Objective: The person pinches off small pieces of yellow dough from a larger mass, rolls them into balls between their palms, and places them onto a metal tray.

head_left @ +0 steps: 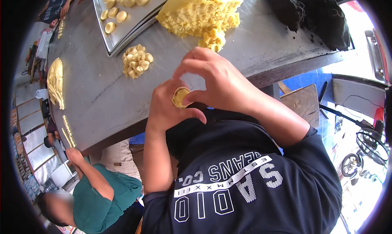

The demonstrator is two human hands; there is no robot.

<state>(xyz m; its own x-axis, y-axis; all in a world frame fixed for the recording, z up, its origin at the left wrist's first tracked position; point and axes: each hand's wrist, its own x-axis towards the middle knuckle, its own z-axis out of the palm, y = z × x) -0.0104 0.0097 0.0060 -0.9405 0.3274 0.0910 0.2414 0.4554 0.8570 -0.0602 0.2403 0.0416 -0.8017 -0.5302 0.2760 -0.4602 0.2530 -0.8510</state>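
Observation:
My left hand (163, 105) is closed around a small round dough piece (179, 96), which has a pale rim and a yellow middle. From the other side my right hand (210, 76) curves over, its thumb pressing on the dough and its bent fingers reaching to the left hand's fingers. Just beyond the hands lies a big crumbly yellow mound (196, 13), with a loose lump (213, 39) at its near edge. Left of it sits a heap of small pale dough balls (137, 61) on the grey table (98, 111).
A metal tray (107, 42) with several round pieces stands at the far left. Black dark mass (314, 17) lies far right. A long dough slab (55, 83) and thin strips (68, 131) line the left edge, where a person in green (106, 197) works. Another person (55, 7) is farther off.

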